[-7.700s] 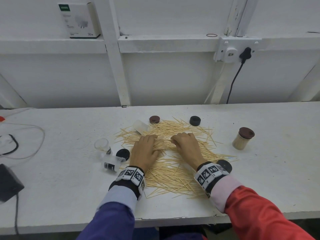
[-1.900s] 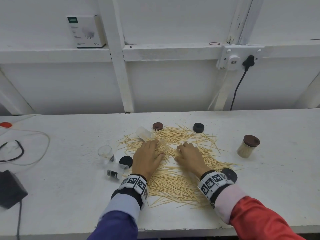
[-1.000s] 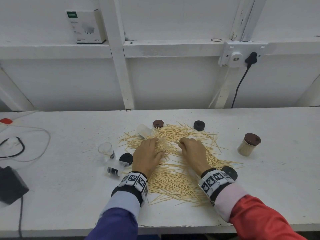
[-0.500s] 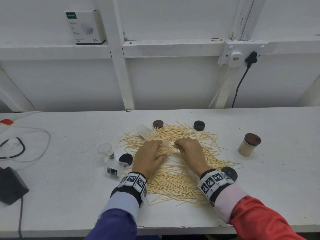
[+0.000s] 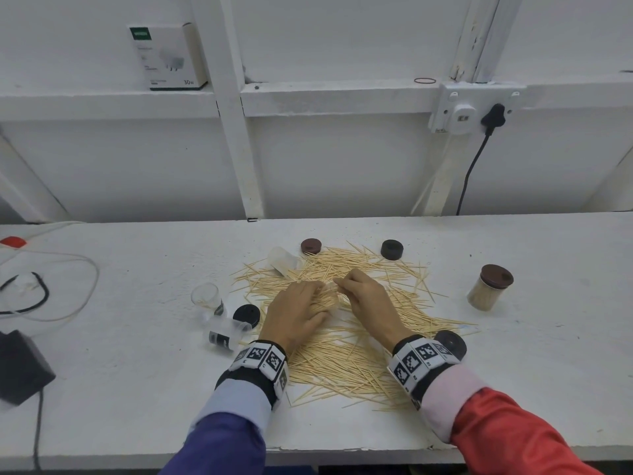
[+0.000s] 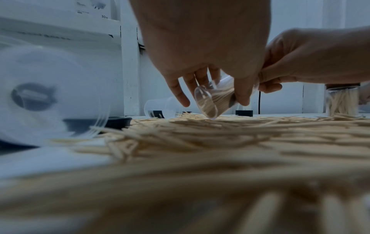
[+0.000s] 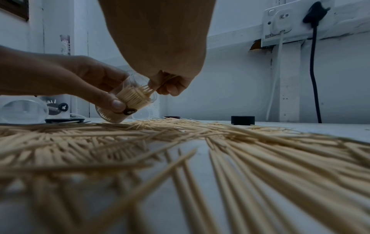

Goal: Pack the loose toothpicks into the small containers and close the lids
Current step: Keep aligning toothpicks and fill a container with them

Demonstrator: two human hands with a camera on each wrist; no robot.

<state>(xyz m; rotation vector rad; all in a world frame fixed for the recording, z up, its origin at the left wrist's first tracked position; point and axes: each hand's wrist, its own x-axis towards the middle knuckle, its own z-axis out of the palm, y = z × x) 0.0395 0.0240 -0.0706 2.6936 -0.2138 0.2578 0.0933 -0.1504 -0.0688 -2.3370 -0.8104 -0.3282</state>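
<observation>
Loose toothpicks lie in a wide heap on the white table. My left hand grips a small clear container, tilted with its base on the heap and packed with toothpicks. Pointed ends stick out of its mouth. My right hand pinches a few toothpicks right at that mouth. A filled container with a brown lid stands at the right. Three empty clear containers sit to the left. One brown lid and three black lids lie loose.
Cables and a black adapter lie on the table's left side. A white box stands on the wall ledge. A socket with a black plug is on the wall at right. The table's front edge is close to me.
My right hand's fingers have closed in towards the left hand and now meet the container's mouth. The left hand has stayed in place on the heap.
</observation>
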